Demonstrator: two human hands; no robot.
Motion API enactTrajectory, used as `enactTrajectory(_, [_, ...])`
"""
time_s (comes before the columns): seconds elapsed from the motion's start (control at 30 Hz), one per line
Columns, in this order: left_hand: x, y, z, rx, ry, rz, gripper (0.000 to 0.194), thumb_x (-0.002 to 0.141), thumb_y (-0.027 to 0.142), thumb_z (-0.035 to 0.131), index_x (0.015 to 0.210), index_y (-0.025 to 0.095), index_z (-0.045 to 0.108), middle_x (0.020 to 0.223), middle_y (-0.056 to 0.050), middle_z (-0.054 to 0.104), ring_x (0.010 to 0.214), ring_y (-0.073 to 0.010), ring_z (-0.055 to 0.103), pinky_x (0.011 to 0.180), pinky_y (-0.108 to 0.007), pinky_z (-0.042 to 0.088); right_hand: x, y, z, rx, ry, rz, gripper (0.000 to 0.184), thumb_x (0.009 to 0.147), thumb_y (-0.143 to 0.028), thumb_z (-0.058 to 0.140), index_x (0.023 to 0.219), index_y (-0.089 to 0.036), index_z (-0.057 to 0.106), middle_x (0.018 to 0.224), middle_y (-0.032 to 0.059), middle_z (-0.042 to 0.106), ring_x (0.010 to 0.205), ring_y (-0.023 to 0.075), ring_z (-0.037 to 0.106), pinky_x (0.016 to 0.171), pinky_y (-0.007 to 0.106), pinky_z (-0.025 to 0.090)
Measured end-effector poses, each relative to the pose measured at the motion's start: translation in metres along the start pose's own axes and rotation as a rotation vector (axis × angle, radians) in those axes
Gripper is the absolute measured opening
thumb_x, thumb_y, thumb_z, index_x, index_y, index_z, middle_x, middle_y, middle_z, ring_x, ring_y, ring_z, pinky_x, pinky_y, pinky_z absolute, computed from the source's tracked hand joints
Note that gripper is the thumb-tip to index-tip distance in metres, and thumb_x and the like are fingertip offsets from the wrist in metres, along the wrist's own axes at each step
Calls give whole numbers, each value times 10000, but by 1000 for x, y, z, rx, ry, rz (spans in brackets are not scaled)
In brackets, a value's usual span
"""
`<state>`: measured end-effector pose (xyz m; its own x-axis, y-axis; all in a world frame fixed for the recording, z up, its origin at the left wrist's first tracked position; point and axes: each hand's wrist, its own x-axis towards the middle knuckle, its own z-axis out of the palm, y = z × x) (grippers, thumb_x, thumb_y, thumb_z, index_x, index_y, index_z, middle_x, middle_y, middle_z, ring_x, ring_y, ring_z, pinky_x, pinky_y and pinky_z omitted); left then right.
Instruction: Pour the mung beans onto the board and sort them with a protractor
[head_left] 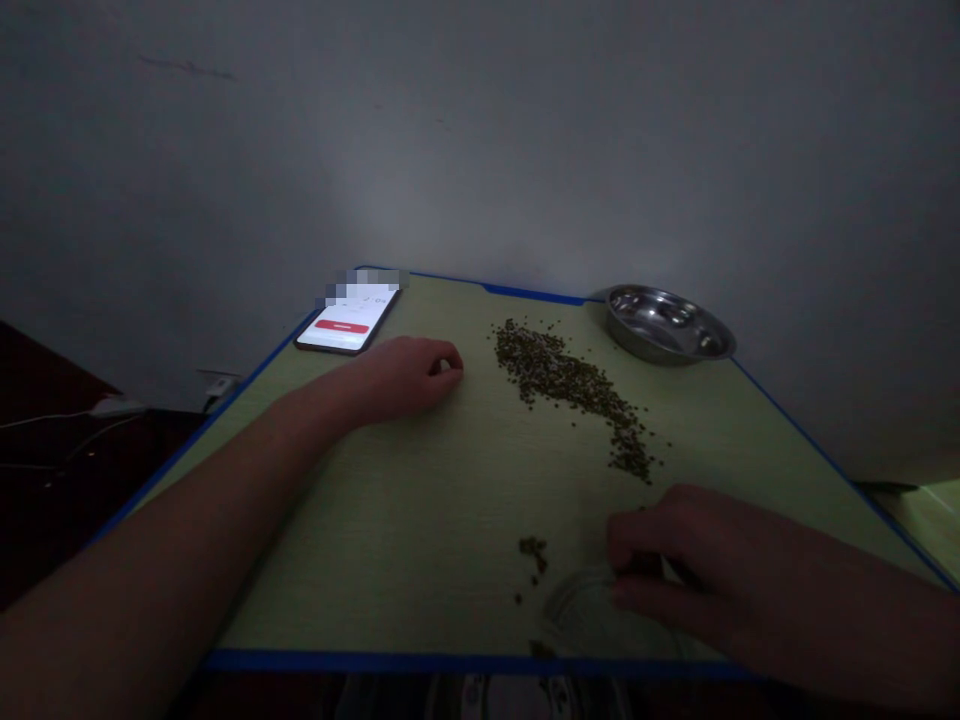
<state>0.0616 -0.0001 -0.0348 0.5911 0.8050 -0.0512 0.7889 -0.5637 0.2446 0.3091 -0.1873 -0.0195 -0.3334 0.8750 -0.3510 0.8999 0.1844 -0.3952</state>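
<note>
Keep your left hand [405,375], curled narrow left of the seed pile [559,375] on the table [375,540], away from the grains; work your right hand [697,560], also narrow, low by the clear dish [574,608]; I cannot tell whether either holds anything.

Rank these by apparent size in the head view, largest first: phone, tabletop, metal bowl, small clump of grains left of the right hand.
1. Tabletop
2. Metal bowl
3. Phone, somewhat smaller than the bowl
4. Small clump of grains
</note>
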Motion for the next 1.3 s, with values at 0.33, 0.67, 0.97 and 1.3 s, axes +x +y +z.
enactTrajectory(0.33, [-1, 0, 1, -15, 6, 1, 431, 846, 415, 398, 1107, 205, 669, 972, -78, 722, 847, -210, 635, 760, -316, 454, 20, -19, -10, 5, -43, -114, 195, 893, -328, 573, 753, -226, 662, 722, -4, 685, 656, 153, 601, 544, 257, 343])
enactTrajectory(0.67, [0, 0, 1, -11, 7, 15, 432, 845, 406, 401, 1113, 195, 666, 941, -85, 720, 820, -212, 633, 755, -323, 449, 22, -17, -11, -15, -49, -152, 138, 880, -343, 614, 845, -243, 701, 804, -7, 689, 727, 161, 620, 603, 256, 391])
enactTrajectory(0.97, [-1, 1, 0, -9, 4, 12, 424, 845, 402, 399, 1105, 201, 667, 903, -76, 719, 797, -204, 630, 737, -317, 446, 18, -14, -11, -22, -76, -174, 180, 910, -372, 578, 834, -246, 681, 804, -10, 685, 732, 164, 627, 617, 265, 402])
enactTrajectory(1.3, [1, 0, 2, -8, 10, 12, 424, 843, 410, 405, 1110, 210, 666, 933, -71, 721, 828, -206, 629, 774, -318, 440, 17, -17, -13, 8, -33, -200, 170, 914, -359, 577, 838, -247, 680, 810, -18, 697, 737, 154, 636, 611, 255, 397])
